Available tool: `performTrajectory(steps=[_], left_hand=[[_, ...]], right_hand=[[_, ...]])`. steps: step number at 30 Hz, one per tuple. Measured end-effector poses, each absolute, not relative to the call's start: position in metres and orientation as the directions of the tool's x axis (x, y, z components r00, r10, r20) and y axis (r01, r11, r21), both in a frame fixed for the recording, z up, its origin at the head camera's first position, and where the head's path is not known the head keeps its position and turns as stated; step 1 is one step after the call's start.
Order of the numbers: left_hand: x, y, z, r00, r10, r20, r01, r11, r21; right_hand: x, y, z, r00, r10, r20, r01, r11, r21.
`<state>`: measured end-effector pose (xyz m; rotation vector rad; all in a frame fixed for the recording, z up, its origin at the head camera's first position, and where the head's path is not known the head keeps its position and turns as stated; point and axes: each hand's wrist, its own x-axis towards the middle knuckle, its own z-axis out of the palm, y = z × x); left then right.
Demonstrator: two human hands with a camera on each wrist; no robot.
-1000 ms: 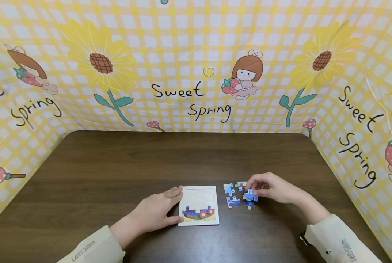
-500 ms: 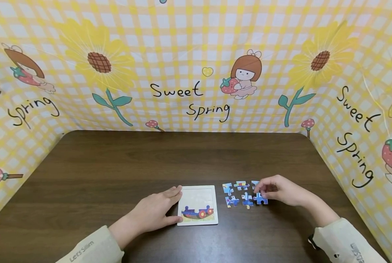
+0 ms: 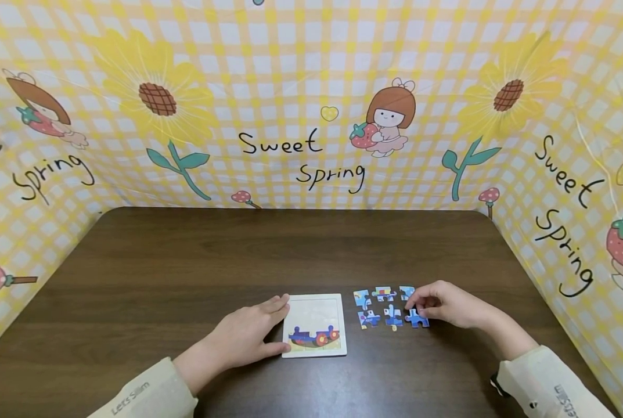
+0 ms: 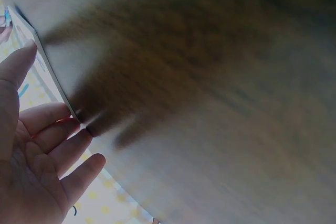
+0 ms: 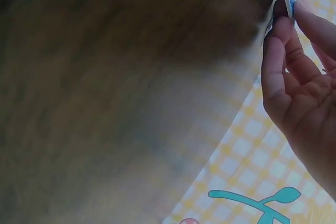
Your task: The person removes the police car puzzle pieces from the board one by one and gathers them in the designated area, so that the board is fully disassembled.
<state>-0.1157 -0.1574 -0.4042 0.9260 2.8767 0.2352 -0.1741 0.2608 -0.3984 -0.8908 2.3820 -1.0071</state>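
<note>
My left hand (image 3: pixel 248 331) rests with extended fingers along the left edge of a square puzzle tray (image 3: pixel 313 310). Along the tray's lower part, joined pieces show a purple and red vehicle picture (image 3: pixel 315 338); the upper part is bare white. In the left wrist view the fingertips (image 4: pixel 79 124) meet the tray's edge. To the right, my right hand (image 3: pixel 444 302) pinches a blue puzzle piece (image 3: pixel 417 318) low at the table, at the right end of the near row. In the right wrist view, thumb and fingers (image 5: pixel 278 30) close around its bluish edge.
Several loose puzzle pieces lie in two rows right of the tray, among them a sky-blue corner piece (image 3: pixel 361 298) and a piece with red and yellow (image 3: pixel 383 294). The brown wooden table (image 3: pixel 238 249) is bounded by a yellow checked cloth (image 3: pixel 290 69) at the back and sides.
My right hand has moved right with the blue piece, from over the middle of the loose pieces to the near row's right end. My left hand stays on the tray.
</note>
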Motion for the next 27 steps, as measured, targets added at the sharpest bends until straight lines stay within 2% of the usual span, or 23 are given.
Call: performTrajectory(steps=[13,18,27], left_hand=[[-0.117,-0.158,-0.403,-0.809,0.584,-0.063,0.567,0.805,0.176],[-0.118,-0.158,-0.402,-0.808,0.586,-0.060,0.570,0.804,0.171],[-0.116,-0.157,-0.402,-0.819,0.567,-0.089,0.546,0.818,0.182]], right_hand=[[-0.181,0.260,-0.391,-0.741,-0.668,-0.071,-0.439,0.562,-0.701],[-0.186,0.242,-0.388,-0.736,-0.672,-0.083,-0.433,0.561,-0.705],[-0.197,0.189,-0.384,-0.682,-0.729,-0.068,-0.470,0.506,-0.723]])
